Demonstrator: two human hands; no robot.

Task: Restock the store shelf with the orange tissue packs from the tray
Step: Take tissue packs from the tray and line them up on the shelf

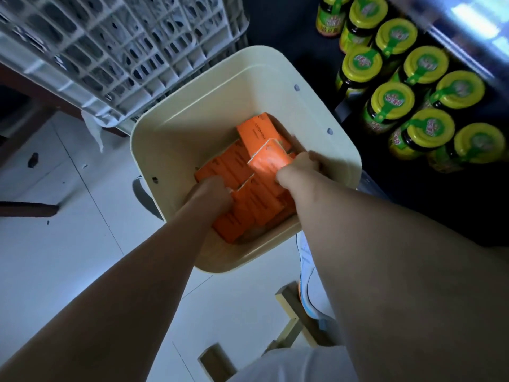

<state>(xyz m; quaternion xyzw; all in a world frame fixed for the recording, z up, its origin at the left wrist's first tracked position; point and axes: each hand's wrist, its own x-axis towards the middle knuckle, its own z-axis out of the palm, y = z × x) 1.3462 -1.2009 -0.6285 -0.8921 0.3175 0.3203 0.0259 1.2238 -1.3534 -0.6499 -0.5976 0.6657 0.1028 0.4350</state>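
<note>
Orange tissue packs (pixel 248 199) in tray (pixel 176 128): pickup step. Right hand (pixel 298 169) grips raised pack (pixel 271 161); left hand (pixel 213 191) fingers buried, grip unclear. Next: lift clear of tray wall.

A white plastic lattice crate (pixel 118 51) is standing at the upper left, with a crumpled white paper (pixel 95 128) hanging at its near corner. Glass jars with yellow-green lids (pixel 392 102) are sitting in close rows on a dark surface at the right. A pale tiled floor (pixel 55 244) is spreading below, showing a small dark mark (pixel 33 159). A white shoe with blue and orange trim (pixel 308 271) is resting on the tiles beside some wooden bars (pixel 292 321)
</note>
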